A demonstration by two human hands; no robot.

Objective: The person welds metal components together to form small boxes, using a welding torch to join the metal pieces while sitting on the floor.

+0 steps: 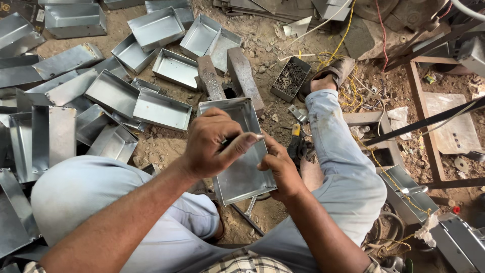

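A: Hands at centre frame. The left hand (214, 144) is seen closed, thumb and fingers pinched on a small silvery piece (256, 136) held over the side wall of an open sheet-metal tray (240, 167). What the piece is cannot be told.

B: And the right hand (278, 169)?

A: It is cupped against the tray's right wall, fingers gripping it from the side. The tray is held tilted above the lap, between the light-trousered knees.

B: Surroundings?

A: Just beyond the tray, two steel blocks (227, 76) are laid side by side on the dirt floor. A small box of screws (290, 78) is set near a sandalled foot (331, 76). Finished metal trays (161, 108) are heaped to the left, some stacked, some overturned. A yellow-handled tool (295, 139) is partly hidden behind the right hand. Yellow cord (348, 91) is tangled along the outstretched leg, and a wooden frame (429, 121) is seen at the right edge.
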